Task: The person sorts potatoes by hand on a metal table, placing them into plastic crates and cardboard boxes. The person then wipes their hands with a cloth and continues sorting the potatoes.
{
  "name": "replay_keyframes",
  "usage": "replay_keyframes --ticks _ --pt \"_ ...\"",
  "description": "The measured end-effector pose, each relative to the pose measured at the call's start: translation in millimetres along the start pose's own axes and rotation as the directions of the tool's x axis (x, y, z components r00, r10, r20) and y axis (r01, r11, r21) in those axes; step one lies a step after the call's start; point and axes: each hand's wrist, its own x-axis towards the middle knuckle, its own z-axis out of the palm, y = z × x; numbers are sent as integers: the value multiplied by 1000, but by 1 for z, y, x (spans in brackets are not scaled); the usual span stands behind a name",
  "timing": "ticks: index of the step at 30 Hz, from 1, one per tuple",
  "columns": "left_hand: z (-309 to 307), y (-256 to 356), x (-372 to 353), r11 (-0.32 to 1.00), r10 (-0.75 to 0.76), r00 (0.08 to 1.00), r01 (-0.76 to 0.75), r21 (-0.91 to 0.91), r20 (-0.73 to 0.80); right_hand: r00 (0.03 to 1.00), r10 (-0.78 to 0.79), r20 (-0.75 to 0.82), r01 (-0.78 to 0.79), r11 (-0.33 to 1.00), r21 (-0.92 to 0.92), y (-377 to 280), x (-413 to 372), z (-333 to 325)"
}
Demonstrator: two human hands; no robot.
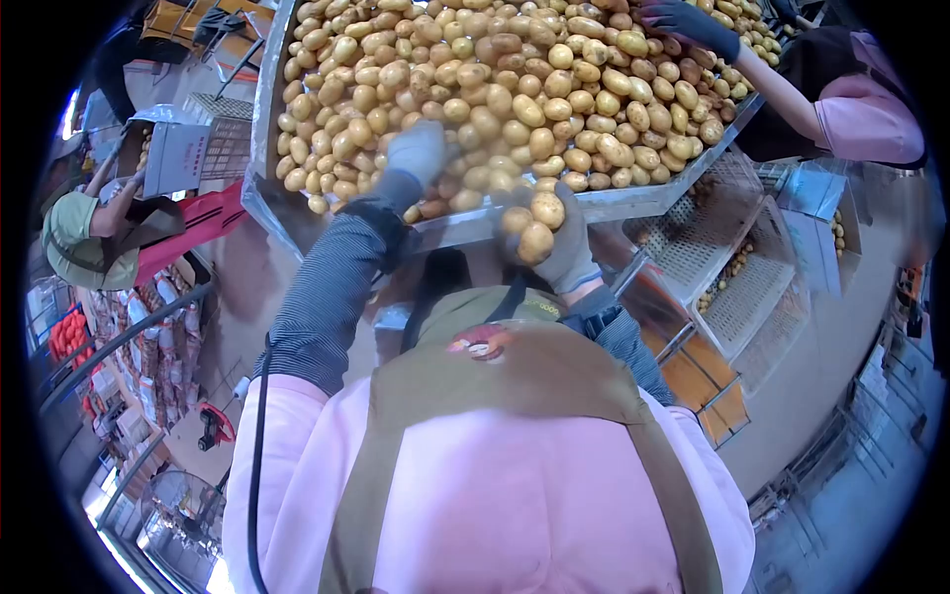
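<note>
A large metal-edged sorting table (253, 163) carries a thick layer of yellow potatoes (381, 74). My left hand (416, 153), in a grey glove, reaches over the table's near edge onto the potatoes. Its fingers are blurred and partly hidden, so their grip does not show. Just outside the near edge, my right hand (574, 252), also gloved, is closed around a few potatoes (535, 242) held against the palm. Some potatoes between the two hands are smeared by motion.
At the upper right, another person's dark-gloved hand (690, 22) rests on the potatoes. Plastic crates (747, 267) with some potatoes stand below the table on the right. On the left, another person (109, 223) handles a carton (176, 156); filled bags (158, 332) are stacked nearby.
</note>
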Motion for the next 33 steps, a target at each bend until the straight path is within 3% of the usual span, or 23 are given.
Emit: replay_keyframes --ticks 2,3,4,6,8,10,11,12,14,16,17,18,20,21,23,24,25,26,27,30,31,32,33 --pt "-18 -2 -14 979 27 999 -33 -200 -29 1000 20 16 -19 998 -56 4 7 2" --pt "-1 -26 -14 727 10 997 43 -685 73 981 169 96 -190 937 294 10 13 -8" --pt "0 -40 -21 687 182 980 -185 -703 -79 934 312 173 -353 729 587 17 18 -17" --pt "1 -46 -44 444 237 963 -221 -868 -124 961 269 56 -272 897 349 14 15 -10" --pt "-12 -32 -64 6 116 982 152 -988 152 954 293 64 -296 891 343 7 17 -1" --pt "-20 -17 -81 -136 197 973 152 -979 124 914 360 189 -400 717 571 -4 23 1" --pt "-24 -7 -87 -205 237 966 156 -966 106 947 304 107 -320 853 413 -9 18 7" --pt "-27 11 -88 -135 262 957 161 -978 121 973 228 38 -230 946 229 -16 10 16" --pt "-33 48 -89 9 312 938 157 -988 152 954 286 94 -301 889 344 -9 9 -13" --pt "-19 88 -70 302 428 850 185 -935 306 989 133 -66 -134 991 -15 -14 -14 -25" --pt "-25 137 -69 307 431 778 351 -885 457 986 118 -115 -123 992 -32 -15 -29 -31" --pt "-38 175 -75 332 479 749 328 -884 458 981 103 -165 -113 992 -50 -16 -45 -37" --pt "-37 220 -64 410 476 810 141 -901 343 952 227 -206 -169 949 265 -16 -65 -54" --pt "-24 230 -39 466 431 877 -17 -884 211 935 287 -209 -181 891 416 -16 -73 -65" --pt "-29 190 -10 687 344 936 -306 -659 -76 892 415 -180 -191 706 683 -12 -92 -91" --pt "-36 152 3 829 320 915 -396 -395 -245 916 378 -135 -168 665 728 -6 -99 -109" --pt "-45 107 13 934 300 886 -348 -79 -355 906 394 -157 -154 651 743 -9 -100 -111" --pt "-51 67 23 965 255 880 -204 166 -401 897 403 -181 -131 636 761 -12 -99 -108" --pt "-51 39 30 972 170 891 -81 222 -421 890 406 -209 -101 622 777 -14 -96 -105" --pt "-13 -9 58 993 110 844 -77 84 -524 873 446 -199 -175 666 725 -16 -73 -95" --pt "-11 -11 62 990 136 841 -101 96 -524 928 252 -275 -138 916 375 -23 -63 -84" --pt "-8 -13 65 986 162 839 -123 108 -520 964 44 -264 -56 998 -38 -35 -55 -66" --pt "-2 -20 66 957 68 854 -202 -207 -517 976 -138 -169 50 897 -440 -46 -49 -49"
